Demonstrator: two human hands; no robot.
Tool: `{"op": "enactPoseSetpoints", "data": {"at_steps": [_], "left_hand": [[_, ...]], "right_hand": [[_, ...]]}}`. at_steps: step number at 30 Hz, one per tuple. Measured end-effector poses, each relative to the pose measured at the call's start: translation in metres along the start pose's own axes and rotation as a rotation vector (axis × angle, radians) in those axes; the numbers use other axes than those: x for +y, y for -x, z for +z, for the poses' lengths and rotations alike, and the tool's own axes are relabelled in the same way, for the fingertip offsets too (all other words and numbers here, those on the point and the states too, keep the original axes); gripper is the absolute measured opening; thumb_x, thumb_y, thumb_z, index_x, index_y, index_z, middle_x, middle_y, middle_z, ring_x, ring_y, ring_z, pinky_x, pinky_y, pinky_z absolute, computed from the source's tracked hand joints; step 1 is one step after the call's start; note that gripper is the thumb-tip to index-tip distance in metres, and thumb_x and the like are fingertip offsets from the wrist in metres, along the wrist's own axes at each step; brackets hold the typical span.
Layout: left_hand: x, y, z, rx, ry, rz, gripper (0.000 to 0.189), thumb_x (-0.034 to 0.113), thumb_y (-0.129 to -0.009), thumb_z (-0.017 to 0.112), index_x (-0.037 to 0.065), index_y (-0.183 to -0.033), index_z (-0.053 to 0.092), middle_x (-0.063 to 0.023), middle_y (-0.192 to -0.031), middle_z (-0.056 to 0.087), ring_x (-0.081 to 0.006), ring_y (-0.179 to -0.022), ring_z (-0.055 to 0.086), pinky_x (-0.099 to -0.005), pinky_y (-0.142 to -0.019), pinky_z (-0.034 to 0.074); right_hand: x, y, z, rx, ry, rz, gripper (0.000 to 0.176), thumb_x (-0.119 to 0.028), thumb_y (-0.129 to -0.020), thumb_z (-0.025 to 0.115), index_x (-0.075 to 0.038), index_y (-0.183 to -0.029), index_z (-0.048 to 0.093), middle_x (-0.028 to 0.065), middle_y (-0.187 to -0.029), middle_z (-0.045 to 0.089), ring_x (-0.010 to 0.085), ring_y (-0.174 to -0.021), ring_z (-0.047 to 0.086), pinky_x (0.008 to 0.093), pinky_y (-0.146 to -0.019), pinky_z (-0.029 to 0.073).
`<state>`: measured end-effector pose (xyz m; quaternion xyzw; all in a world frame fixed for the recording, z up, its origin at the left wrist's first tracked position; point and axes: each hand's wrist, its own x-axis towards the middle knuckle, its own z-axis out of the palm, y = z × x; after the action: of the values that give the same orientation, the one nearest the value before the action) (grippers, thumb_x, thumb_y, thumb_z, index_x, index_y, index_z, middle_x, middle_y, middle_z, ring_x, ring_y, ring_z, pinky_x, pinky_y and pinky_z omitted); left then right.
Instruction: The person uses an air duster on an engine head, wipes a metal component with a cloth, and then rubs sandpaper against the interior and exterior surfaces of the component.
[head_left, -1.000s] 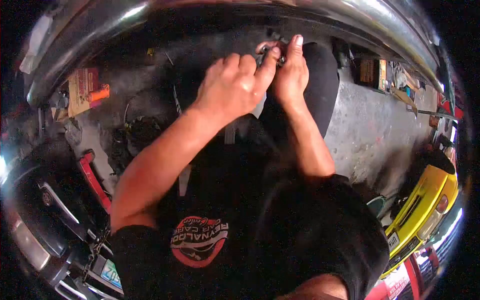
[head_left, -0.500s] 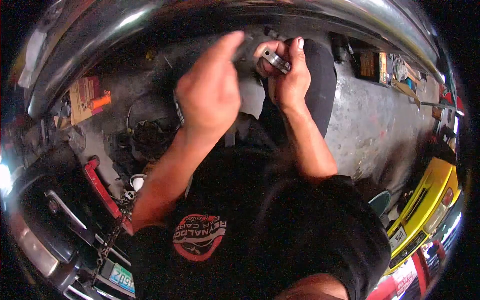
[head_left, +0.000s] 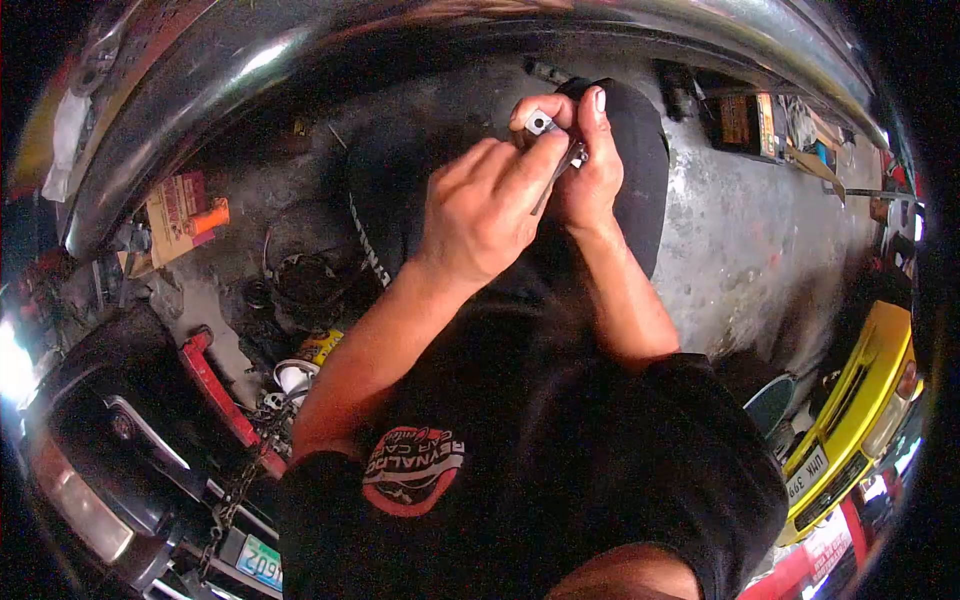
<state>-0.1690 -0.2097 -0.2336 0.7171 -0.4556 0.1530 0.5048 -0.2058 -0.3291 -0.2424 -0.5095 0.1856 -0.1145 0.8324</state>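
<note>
- My right hand (head_left: 588,172) is pinched narrow around a small metal part (head_left: 540,122), with the thumb on one side and the fingertips on the other. The part's bright square end shows just above my knuckles.
- My left hand (head_left: 488,208) is curled into a tight fist. It presses against the right hand, and its forefinger reaches up to the part.
- A thin dark rod (head_left: 556,178) runs slantwise between the two hands. I cannot tell which hand grips it.
- Both hands are raised in front of my chest and touch each other, with no gap between them. My forearms spread apart down toward my black shirt (head_left: 560,440).
- Right behind the hands is a black tyre (head_left: 640,190). Its round edge curves past my right wrist, and white lettering shows on its left side.
- To the right of the tyre is bare grey floor (head_left: 745,240), open as far as the yellow car (head_left: 860,400) at the far edge.
- The left side is crowded. A white can (head_left: 294,378), a red bar (head_left: 215,385) and a chain (head_left: 238,485) lie near my left elbow, with a black car (head_left: 100,440) beyond them.
- Farther up on the left, an orange thing (head_left: 207,216) lies on a cardboard box (head_left: 170,215).
- A chrome rim (head_left: 300,45) arches over everything, close above the hands.
</note>
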Motion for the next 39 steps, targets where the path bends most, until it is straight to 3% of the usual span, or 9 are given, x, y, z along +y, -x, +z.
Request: {"op": "enactPoseSetpoints", "data": {"at_steps": [4, 7, 11, 19, 24, 26, 31, 35, 39], "left_hand": [[0.019, 0.011, 0.001, -0.093, 0.387, -0.458, 0.033, -0.001, -0.081, 0.066, 0.0, -0.115, 0.063, -0.0134, -0.088, 0.067, -0.0253, -0.071, 0.066, -0.035, -0.058, 0.053], [0.013, 0.015, 0.009, -0.1, 0.326, -0.409, 0.034, 0.001, -0.081, 0.062, 0.0, -0.115, 0.063, -0.0113, -0.082, 0.065, -0.024, -0.068, 0.065, -0.0355, -0.055, 0.053], [0.003, -0.005, -0.015, -0.248, -0.281, 0.038, 0.037, 0.008, -0.078, 0.059, 0.0, -0.114, 0.063, -0.0097, -0.071, 0.057, -0.0254, -0.06, 0.06, -0.0365, -0.054, 0.053], [0.014, 0.002, -0.003, -0.075, 0.351, -0.499, 0.02, 0.007, -0.088, 0.064, 0.003, -0.108, 0.064, -0.0199, -0.097, 0.069, -0.0317, -0.087, 0.07, -0.0374, -0.07, 0.056], [-0.014, -0.001, -0.029, -0.479, 0.103, -0.239, 0.031, 0.0, -0.083, 0.064, 0.002, -0.113, 0.062, -0.0171, -0.087, 0.069, -0.031, -0.08, 0.07, -0.0387, -0.067, 0.055], [-0.017, -0.002, -0.025, -0.475, 0.118, -0.237, 0.03, -0.001, -0.083, 0.064, 0.001, -0.113, 0.062, -0.0169, -0.088, 0.069, -0.0308, -0.081, 0.07, -0.0383, -0.068, 0.055], [0.017, 0.009, 0.004, 0.05, 0.357, -0.458, 0.019, 0.0, -0.087, 0.061, -0.001, -0.105, 0.066, -0.0177, -0.096, 0.07, -0.0293, -0.086, 0.07, -0.0358, -0.073, 0.055], [-0.001, 0.006, 0.003, -0.016, 0.062, -0.092, 0.028, -0.003, -0.082, 0.062, -0.003, -0.11, 0.063, -0.0154, -0.094, 0.069, -0.0273, -0.079, 0.07, -0.0363, -0.067, 0.055], [0.011, -0.011, -0.026, -0.091, -0.027, -0.061, 0.029, -0.003, -0.081, 0.063, -0.002, -0.11, 0.063, -0.0145, -0.087, 0.067, -0.0259, -0.069, 0.066, -0.0348, -0.059, 0.052]], "right_hand": [[0.003, 0.003, -0.005, 0.008, 0.051, 0.002, 0.074, -0.054, -0.102, 0.017, 0.0, -0.087, 0.067, 0.0037, -0.076, 0.063, 0.0103, -0.066, 0.051, 0.0238, -0.064, 0.041], [0.005, 0.001, -0.008, -0.001, 0.031, 0.015, 0.074, -0.053, -0.102, 0.018, 0.001, -0.087, 0.067, 0.0052, -0.079, 0.064, 0.012, -0.07, 0.052, 0.0252, -0.068, 0.042], [0.003, 0.001, 0.0, 0.018, 0.117, -0.009, 0.074, -0.053, -0.102, 0.019, 0.002, -0.087, 0.067, 0.0064, -0.081, 0.065, 0.0127, -0.073, 0.053, 0.0259, -0.072, 0.043], [0.001, 0.001, 0.003, 0.004, 0.119, 0.005, 0.072, -0.052, -0.102, 0.018, 0.002, -0.088, 0.063, 0.006, -0.08, 0.062, 0.0128, -0.072, 0.053, 0.0262, -0.07, 0.043], [0.0, 0.003, 0.006, -0.02, 0.149, 0.005, 0.074, -0.051, -0.103, 0.018, 0.003, -0.086, 0.067, 0.0076, -0.08, 0.065, 0.0128, -0.073, 0.056, 0.0259, -0.071, 0.045], [0.001, 0.001, 0.005, -0.027, 0.187, -0.013, 0.074, -0.05, -0.103, 0.017, 0.003, -0.085, 0.067, 0.0081, -0.079, 0.065, 0.0132, -0.071, 0.055, 0.0255, -0.071, 0.044], [-0.003, -0.001, 0.0, -0.026, 0.093, 0.063, 0.073, -0.049, -0.103, 0.018, 0.002, -0.083, 0.067, 0.007, -0.077, 0.064, 0.0129, -0.07, 0.054, 0.0258, -0.071, 0.044], [0.001, -0.001, 0.002, 0.003, 0.123, 0.044, 0.073, -0.05, -0.102, 0.02, 0.001, -0.083, 0.067, 0.0063, -0.076, 0.064, 0.0123, -0.07, 0.054, 0.0259, -0.07, 0.044], [-0.002, 0.001, 0.005, -0.022, 0.267, 0.019, 0.072, -0.051, -0.102, 0.02, 0.002, -0.086, 0.067, 0.0068, -0.079, 0.065, 0.013, -0.073, 0.056, 0.026, -0.071, 0.044]]}}
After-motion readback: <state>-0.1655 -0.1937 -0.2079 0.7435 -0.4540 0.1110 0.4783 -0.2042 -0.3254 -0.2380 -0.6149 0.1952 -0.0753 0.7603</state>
